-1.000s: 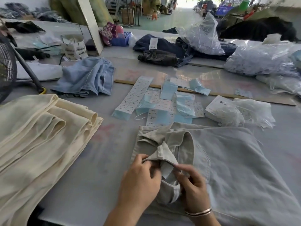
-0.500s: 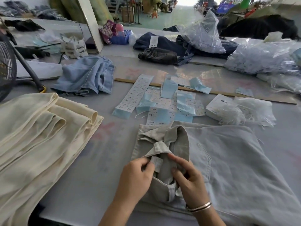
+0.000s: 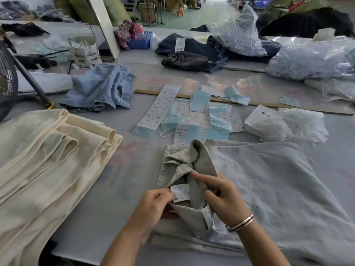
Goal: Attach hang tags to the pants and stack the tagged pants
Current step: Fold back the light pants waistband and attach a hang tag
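Light grey pants [image 3: 269, 189] lie folded on the table in front of me, waistband turned open toward me. My left hand [image 3: 153, 206] pinches a small white sewn-in label [image 3: 180, 192] marked S at the waistband. My right hand [image 3: 221, 196], with a bracelet on its wrist, grips the folded-back waistband fabric [image 3: 199, 169] beside the label. A stack of cream pants [image 3: 48, 166] lies at the left. Sticker strips and blue-backed tag sheets [image 3: 192, 118] are spread beyond the grey pants.
A bundle of white tag strings in plastic [image 3: 288, 125] sits at right. Light blue jeans [image 3: 99, 87] lie at back left, dark jeans [image 3: 192, 54] further back. Clear plastic bags [image 3: 311, 58] fill the back right. A fan [image 3: 7, 81] stands at the far left.
Both hands have opened the waistband wider. The white label, half hidden before, is now pulled out flat and readable between my left fingers.
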Motion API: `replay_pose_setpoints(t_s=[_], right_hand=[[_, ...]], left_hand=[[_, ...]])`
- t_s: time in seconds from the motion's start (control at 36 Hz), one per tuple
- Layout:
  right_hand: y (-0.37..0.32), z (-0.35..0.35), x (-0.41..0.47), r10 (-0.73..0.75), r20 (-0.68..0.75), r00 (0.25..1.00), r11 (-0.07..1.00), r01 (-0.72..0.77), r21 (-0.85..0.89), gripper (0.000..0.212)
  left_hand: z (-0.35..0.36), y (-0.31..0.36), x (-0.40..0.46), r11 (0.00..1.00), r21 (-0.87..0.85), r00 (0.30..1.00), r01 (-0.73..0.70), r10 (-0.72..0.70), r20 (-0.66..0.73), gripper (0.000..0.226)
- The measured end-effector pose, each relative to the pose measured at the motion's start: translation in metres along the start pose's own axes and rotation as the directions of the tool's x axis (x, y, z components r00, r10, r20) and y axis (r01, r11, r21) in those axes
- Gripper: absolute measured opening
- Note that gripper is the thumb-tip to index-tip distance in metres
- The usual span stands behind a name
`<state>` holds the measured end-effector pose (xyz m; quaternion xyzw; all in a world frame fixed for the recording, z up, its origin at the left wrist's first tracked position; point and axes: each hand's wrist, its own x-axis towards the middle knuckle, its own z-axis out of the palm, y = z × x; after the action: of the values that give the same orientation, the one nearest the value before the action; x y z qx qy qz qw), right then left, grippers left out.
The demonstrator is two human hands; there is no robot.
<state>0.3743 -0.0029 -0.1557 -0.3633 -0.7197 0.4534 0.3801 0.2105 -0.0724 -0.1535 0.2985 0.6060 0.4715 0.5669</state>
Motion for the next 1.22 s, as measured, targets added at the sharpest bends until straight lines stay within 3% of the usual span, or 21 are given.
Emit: replay_pose_setpoints(t_s=[0.06,0.17,0.33,0.5,0.58,0.67,0.72,0.81,0.89,0.94,1.06,1.11,1.22], right_hand=[[0.000,-0.001,-0.001,-0.027,0.012,1.000,1.000,0.028,-0.008,0.065],[0.007,-0.007,-0.003,0.033,0.015,0.999,0.996,-0.034,0.080,0.066],[0.015,-0.006,-0.006,0.186,-0.021,0.982,0.943,-0.172,0.284,0.069],[0.012,-0.007,-0.008,0.230,-0.041,0.972,0.900,-0.196,0.390,0.063],[0.003,-0.010,-0.009,0.103,-0.003,0.995,0.971,-0.100,0.217,0.054],[-0.005,-0.007,-0.012,0.057,0.262,0.963,0.985,-0.098,0.143,0.063],[-0.008,-0.004,-0.011,0.061,0.396,0.916,0.996,-0.082,0.036,0.061],[-0.005,-0.017,0.005,0.122,0.302,0.945,0.988,-0.087,-0.128,0.037],[0.009,-0.049,0.036,0.118,0.059,0.991,0.899,-0.082,-0.430,0.020],[0.023,-0.071,0.058,0.161,-0.069,0.984,0.842,-0.174,-0.511,0.019],[0.053,-0.110,0.101,0.182,-0.204,0.962,0.709,-0.272,-0.651,0.024],[0.065,-0.126,0.122,0.174,-0.234,0.957,0.655,-0.290,-0.698,0.026],[0.084,-0.155,0.162,0.220,-0.213,0.952,0.503,-0.298,-0.811,0.030]], left_hand=[[0.000,-0.003,0.002,0.999,-0.034,0.999,0.010,-0.011,-0.037,0.039],[0.004,-0.007,0.000,0.997,-0.077,1.000,-0.017,0.016,-0.015,0.019],[0.003,-0.017,0.001,0.991,-0.098,0.996,-0.086,0.088,0.015,0.026],[-0.002,-0.013,0.000,0.985,-0.063,0.981,-0.164,0.169,0.099,0.035],[-0.001,0.006,0.005,0.929,-0.096,0.933,-0.358,0.352,-0.073,0.036],[-0.001,0.034,0.013,0.834,-0.031,0.809,-0.551,0.526,-0.262,0.031],[0.001,0.052,0.017,0.763,0.107,0.726,-0.638,0.642,-0.246,0.031],[0.014,0.065,0.026,0.643,0.356,0.654,-0.678,0.749,-0.106,0.027],[0.045,0.056,0.049,0.584,0.547,0.722,-0.600,0.690,0.055,0.016],[0.065,0.039,0.071,0.487,0.704,0.772,-0.517,0.620,0.139,0.025],[0.092,-0.003,0.105,0.106,0.949,0.902,-0.298,0.356,0.244,0.058],[0.095,-0.020,0.109,0.016,0.955,0.908,-0.296,0.316,0.276,0.068],[0.089,-0.024,0.102,-0.010,0.938,0.864,-0.347,0.386,0.323,0.071]])
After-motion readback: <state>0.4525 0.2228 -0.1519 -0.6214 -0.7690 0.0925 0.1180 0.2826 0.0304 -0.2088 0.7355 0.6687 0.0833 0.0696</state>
